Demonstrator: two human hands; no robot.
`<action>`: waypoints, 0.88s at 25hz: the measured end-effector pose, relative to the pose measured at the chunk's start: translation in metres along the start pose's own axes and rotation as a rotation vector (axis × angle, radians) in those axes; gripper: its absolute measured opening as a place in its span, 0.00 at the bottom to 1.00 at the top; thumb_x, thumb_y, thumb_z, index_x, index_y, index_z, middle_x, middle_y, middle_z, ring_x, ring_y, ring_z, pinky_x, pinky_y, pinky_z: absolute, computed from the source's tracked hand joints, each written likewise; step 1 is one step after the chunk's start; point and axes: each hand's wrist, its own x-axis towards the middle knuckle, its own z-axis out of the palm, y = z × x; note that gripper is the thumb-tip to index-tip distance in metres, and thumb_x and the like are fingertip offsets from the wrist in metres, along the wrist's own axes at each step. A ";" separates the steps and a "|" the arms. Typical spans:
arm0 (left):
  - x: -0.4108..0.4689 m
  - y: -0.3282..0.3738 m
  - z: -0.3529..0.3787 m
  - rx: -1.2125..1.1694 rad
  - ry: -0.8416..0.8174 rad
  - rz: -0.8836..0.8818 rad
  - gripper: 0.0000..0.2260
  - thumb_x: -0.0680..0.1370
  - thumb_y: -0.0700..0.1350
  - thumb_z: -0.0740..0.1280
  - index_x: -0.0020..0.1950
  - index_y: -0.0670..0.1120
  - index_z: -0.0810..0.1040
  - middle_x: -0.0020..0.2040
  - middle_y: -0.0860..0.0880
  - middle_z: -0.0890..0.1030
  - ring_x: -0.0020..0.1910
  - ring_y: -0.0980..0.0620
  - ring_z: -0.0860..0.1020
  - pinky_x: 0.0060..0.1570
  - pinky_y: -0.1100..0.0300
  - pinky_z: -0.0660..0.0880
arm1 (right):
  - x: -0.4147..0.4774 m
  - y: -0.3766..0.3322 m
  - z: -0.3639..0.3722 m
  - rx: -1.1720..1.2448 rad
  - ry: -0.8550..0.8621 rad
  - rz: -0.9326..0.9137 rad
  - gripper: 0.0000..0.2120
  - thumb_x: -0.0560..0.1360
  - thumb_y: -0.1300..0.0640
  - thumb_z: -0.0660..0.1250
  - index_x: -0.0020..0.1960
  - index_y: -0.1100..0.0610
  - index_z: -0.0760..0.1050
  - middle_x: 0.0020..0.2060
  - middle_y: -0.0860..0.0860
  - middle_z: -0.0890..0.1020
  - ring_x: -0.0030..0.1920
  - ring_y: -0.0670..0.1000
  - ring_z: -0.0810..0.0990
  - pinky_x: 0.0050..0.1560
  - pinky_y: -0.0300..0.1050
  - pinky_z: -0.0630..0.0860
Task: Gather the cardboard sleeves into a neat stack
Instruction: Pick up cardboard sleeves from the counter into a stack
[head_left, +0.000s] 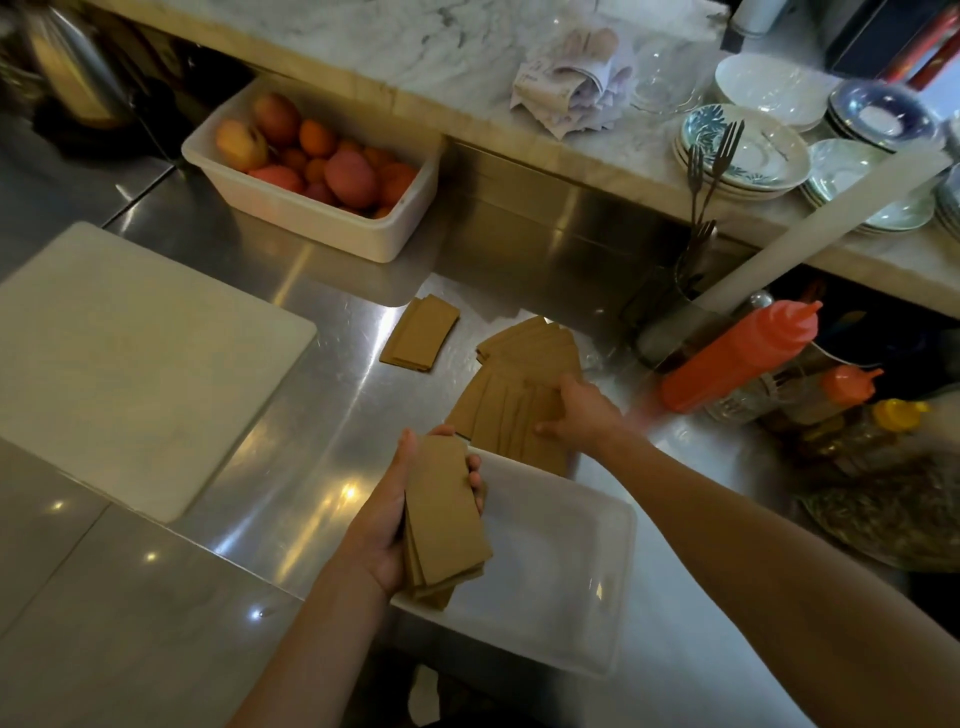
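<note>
My left hand (387, 525) grips a stack of flat brown cardboard sleeves (447, 519) above the near-left corner of a clear plastic tub (571, 587). My right hand (579, 410) rests on a fanned pile of sleeves (506, 410) on the steel counter, fingers and thumb curled round its edge. Behind that pile lies another spread of sleeves (535, 340). A small separate stack of sleeves (421, 332) lies further left on the counter.
A white cutting board (130, 364) fills the left of the counter. A white bin of fruit (311, 161) stands at the back. Orange squeeze bottles (737, 358), jars and a fork holder (680, 306) crowd the right. Plates (748, 150) sit on the marble shelf.
</note>
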 end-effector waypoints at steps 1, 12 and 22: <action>0.001 0.000 0.000 0.008 0.002 -0.007 0.22 0.74 0.60 0.67 0.62 0.49 0.76 0.51 0.40 0.80 0.46 0.45 0.80 0.50 0.47 0.78 | -0.003 0.002 0.001 0.038 0.008 0.011 0.29 0.72 0.49 0.74 0.67 0.55 0.65 0.62 0.55 0.75 0.61 0.57 0.77 0.60 0.53 0.74; 0.004 0.005 0.003 0.004 -0.028 -0.060 0.23 0.74 0.61 0.68 0.64 0.51 0.77 0.53 0.39 0.80 0.48 0.44 0.80 0.52 0.46 0.77 | -0.047 0.007 -0.022 0.241 0.022 -0.024 0.19 0.80 0.59 0.63 0.69 0.59 0.67 0.63 0.58 0.75 0.62 0.57 0.75 0.58 0.47 0.73; 0.006 0.018 0.011 0.072 -0.037 -0.123 0.25 0.74 0.63 0.67 0.66 0.51 0.75 0.55 0.39 0.81 0.50 0.43 0.81 0.48 0.48 0.80 | -0.109 -0.020 -0.076 0.527 0.215 -0.109 0.11 0.79 0.56 0.65 0.60 0.50 0.70 0.54 0.48 0.78 0.52 0.50 0.79 0.49 0.44 0.76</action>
